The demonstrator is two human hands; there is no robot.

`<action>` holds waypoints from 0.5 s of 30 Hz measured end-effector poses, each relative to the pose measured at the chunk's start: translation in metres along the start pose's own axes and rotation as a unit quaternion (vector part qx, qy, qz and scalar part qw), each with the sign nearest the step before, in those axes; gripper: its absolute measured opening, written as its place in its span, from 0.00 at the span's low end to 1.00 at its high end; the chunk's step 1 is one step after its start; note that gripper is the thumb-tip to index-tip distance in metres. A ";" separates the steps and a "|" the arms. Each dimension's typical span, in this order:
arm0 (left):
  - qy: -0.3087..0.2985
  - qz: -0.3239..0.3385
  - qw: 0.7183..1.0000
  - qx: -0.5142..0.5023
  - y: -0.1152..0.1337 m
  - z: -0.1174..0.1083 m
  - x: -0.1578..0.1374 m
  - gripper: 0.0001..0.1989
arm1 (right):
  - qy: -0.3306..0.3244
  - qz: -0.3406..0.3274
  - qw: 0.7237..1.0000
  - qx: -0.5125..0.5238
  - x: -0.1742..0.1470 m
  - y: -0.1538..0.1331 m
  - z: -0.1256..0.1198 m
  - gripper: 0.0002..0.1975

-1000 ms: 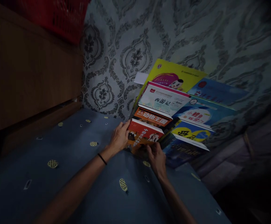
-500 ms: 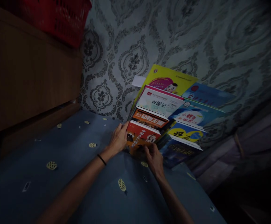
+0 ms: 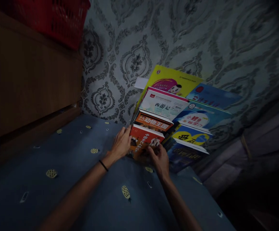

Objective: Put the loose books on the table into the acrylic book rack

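The front book of the left row, a red and orange one [image 3: 143,138], stands tilted back with its cover facing me. My left hand [image 3: 122,141] grips its left edge, thumb in front and fingers partly hidden. On the lower right of the same book, my right hand [image 3: 159,158] is closed around the edge with fingers bent. Behind it rise an orange animal book [image 3: 153,121], a white book [image 3: 162,104] and a tall yellow book [image 3: 177,73]. Beside this row, a dark blue book [image 3: 187,154] stands in front of a yellow and blue book [image 3: 189,136].
Further back in the right row are a light blue book [image 3: 197,117] and a taller blue book [image 3: 211,96]. Patterned wallpaper [image 3: 136,61] lies behind. A wooden cabinet [image 3: 33,73] with a red basket [image 3: 64,22] is at left, a curtain [image 3: 228,166] at right. Blue pineapple-print cloth [image 3: 101,195] covers the surface.
My right hand has shifted slightly up along the red and orange book. The left hand keeps its place at the book's left edge. The view has moved slightly.
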State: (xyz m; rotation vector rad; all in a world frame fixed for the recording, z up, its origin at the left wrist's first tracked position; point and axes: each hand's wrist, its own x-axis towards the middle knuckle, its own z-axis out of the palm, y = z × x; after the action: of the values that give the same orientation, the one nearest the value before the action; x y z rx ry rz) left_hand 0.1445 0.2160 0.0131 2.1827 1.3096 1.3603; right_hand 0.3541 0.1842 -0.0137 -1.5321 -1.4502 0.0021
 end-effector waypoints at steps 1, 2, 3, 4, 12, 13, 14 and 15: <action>-0.003 0.003 1.000 0.002 0.000 0.000 0.000 0.27 | -0.004 0.007 1.000 0.018 -0.001 0.000 0.000 0.27; -0.006 0.004 1.000 0.004 -0.001 0.000 0.001 0.27 | -0.011 0.020 0.999 0.043 -0.002 -0.001 0.000 0.28; -0.007 0.004 1.000 0.005 -0.001 0.000 0.001 0.27 | -0.018 0.035 0.997 0.066 -0.002 -0.002 0.000 0.29; -0.007 0.005 1.000 0.005 0.000 -0.001 0.001 0.27 | -0.021 0.047 0.995 0.084 -0.003 -0.003 0.000 0.30; -0.006 0.005 1.000 0.004 0.000 -0.002 0.002 0.28 | -0.026 0.076 0.985 0.153 0.001 -0.009 -0.004 0.28; -0.003 0.006 1.000 0.006 0.000 -0.001 0.002 0.28 | -0.028 0.078 0.984 0.156 0.001 -0.009 -0.004 0.28; -0.001 0.006 1.000 0.008 -0.001 -0.001 0.002 0.28 | -0.031 0.081 0.983 0.159 0.002 -0.009 -0.004 0.29; -0.001 0.005 1.000 0.011 -0.001 -0.001 0.002 0.28 | -0.033 0.087 0.982 0.162 0.002 -0.009 -0.004 0.29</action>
State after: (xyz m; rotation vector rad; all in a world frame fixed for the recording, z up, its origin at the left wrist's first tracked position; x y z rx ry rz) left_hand 0.1438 0.2175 0.0140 2.2072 1.3216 1.3518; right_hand 0.3504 0.1812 -0.0053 -1.3932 -1.2888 0.3801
